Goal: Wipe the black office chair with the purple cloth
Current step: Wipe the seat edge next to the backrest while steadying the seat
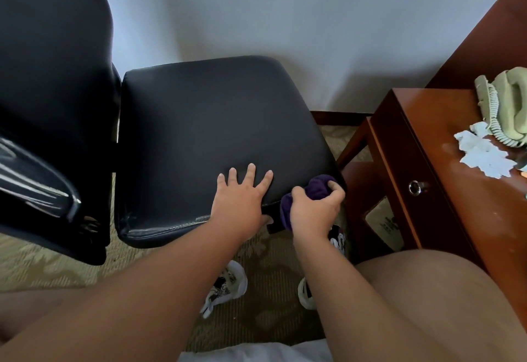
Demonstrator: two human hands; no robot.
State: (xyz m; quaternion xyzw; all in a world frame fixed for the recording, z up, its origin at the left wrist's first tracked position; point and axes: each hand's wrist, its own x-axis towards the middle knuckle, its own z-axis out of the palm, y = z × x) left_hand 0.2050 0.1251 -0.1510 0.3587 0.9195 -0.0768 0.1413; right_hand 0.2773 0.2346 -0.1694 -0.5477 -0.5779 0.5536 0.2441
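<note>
The black office chair's seat (211, 122) fills the middle of the head view, with its tall backrest (51, 76) at the left. My left hand (239, 199) lies flat on the seat near its front right corner, fingers spread and straight. My right hand (313, 210) grips the bunched purple cloth (316, 188) and holds it against the seat's right front corner edge. Part of the cloth is hidden under my fingers.
A reddish wooden desk (445, 179) with a drawer knob stands close on the right, carrying a pale green telephone (507, 105) and white paper scraps (482, 153). A glossy black armrest (37, 173) juts out at the left. Patterned carpet and my shoes lie below; the wall is behind.
</note>
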